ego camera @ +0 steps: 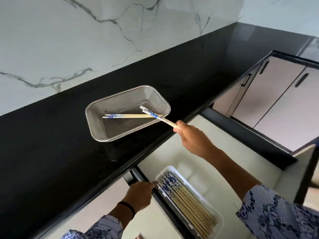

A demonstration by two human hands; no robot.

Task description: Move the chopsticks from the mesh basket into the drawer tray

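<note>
A steel mesh basket (96, 118) stands on the black counter. Two bamboo chopsticks with blue-and-white ends (127, 115) lie flat inside it. My right hand (191, 137) is shut on the thin ends of another pair of chopsticks (155, 115), whose patterned ends still reach over the basket's right side. Below, the open drawer holds a white tray (219, 219) filled with several matching chopsticks (186, 197). My left hand (139, 195) grips the drawer's front edge beside the tray.
The black counter (60, 144) runs along a marble wall. The open drawer (215, 152) has a pale liner to the right of the tray. Cabinet doors with black handles (284, 100) stand at the right.
</note>
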